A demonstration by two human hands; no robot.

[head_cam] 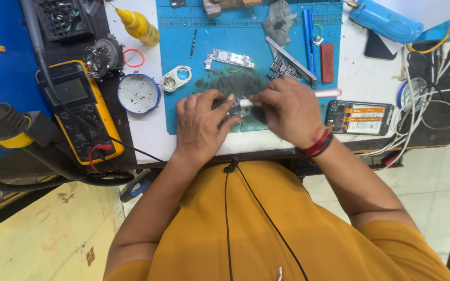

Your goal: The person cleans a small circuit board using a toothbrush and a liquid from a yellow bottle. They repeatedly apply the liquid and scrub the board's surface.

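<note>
Circuit board (234, 110) pinned by left hand (200, 122); right hand (287, 110) grips white brush (325, 93).

Bright, even overhead light fills the view, with soft, short shadows under both hands on the teal rubber work mat (183, 112). The white tabletop (358, 78) looks slightly washed out. Straight edges bow outward toward the corners from a wide lens. The centre is fairly sharp; the yellow handheld multimeter (79, 112) and the nearby dark hose appear softer.
</note>
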